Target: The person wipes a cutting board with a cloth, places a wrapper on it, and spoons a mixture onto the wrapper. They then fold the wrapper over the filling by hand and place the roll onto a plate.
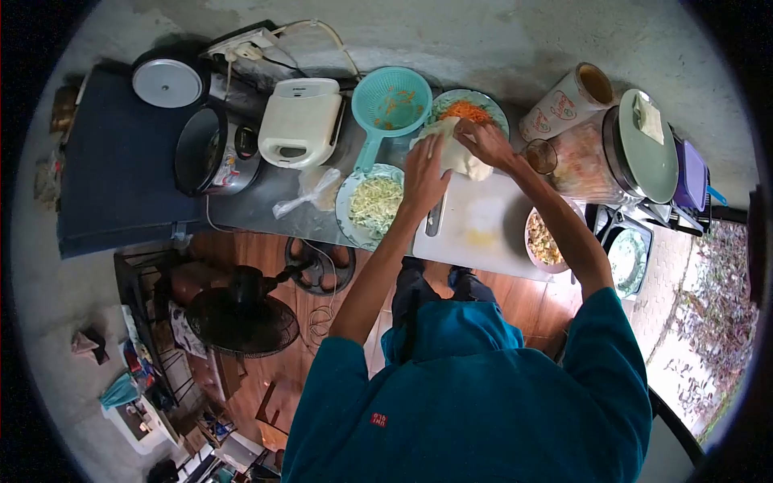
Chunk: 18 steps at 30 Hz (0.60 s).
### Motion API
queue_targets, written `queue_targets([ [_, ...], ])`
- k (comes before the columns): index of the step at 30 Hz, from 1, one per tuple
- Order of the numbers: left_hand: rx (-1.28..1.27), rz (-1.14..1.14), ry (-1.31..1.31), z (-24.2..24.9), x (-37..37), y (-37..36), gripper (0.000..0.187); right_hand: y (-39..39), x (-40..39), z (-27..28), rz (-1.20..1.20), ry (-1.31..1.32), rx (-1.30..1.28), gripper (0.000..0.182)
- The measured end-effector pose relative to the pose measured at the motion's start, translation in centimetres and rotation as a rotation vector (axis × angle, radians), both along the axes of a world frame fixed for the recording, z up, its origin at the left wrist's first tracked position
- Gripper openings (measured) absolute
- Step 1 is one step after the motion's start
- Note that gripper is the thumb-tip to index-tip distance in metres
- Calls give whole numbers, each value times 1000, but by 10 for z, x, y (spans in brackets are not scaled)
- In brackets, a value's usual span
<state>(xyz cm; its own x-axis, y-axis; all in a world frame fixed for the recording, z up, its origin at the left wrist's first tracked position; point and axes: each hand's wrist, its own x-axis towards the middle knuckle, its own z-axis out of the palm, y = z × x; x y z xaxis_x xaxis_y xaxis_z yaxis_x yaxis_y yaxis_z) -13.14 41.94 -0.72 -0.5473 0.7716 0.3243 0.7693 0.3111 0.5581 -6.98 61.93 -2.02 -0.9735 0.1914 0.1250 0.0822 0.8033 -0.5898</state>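
Pale sheet (pixel 475 165): under and between both hands, at the far edge of the white cutting board (pixel 495 211).
Left hand (pixel 424 167): fingers extended, thumb apart, on the sheet's left side; whether it grips, I cannot tell.
Right hand (pixel 485 145): fingers bent, narrow, at the sheet; any pinch is unclear.
Shredded carrot (pixel 465 111): just beyond the hands.
Sheet handling: light fingertips and slow, even pulls would likely prevent tearing; flat left fingers should steady it.

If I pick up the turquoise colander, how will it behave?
The turquoise colander is probably stiff, since its handle juts straight out. Likely light too, with only scattered orange shreds inside; those could spill if it tilts.
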Motion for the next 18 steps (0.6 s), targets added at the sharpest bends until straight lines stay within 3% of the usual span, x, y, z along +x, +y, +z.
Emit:
queue_targets([
  [4, -173, -50, 60, -17, -15, 21, 45, 0, 10, 13, 41, -118, 40, 28],
  [6, -243, -25, 28, -27, -16, 23, 24, 0, 15, 10, 32, -85, 26, 29],
  [9, -147, 6, -12, -35, -10, 12, 9, -12, 31, 17, 9, -103, -27, 31],
  [11, -90, 5, -42, -35, -7, 6, 9, -12, 39, 14, -17, -145, -53, 32],
  [13, -8, -13, -73, -37, -5, 0, 11, -6, 47, -19, 80, 86, 264, 31],
  [18, 51, -55, -121, -39, 3, -4, 21, -20, 61, -5, -2, 103, 137, 27],
])
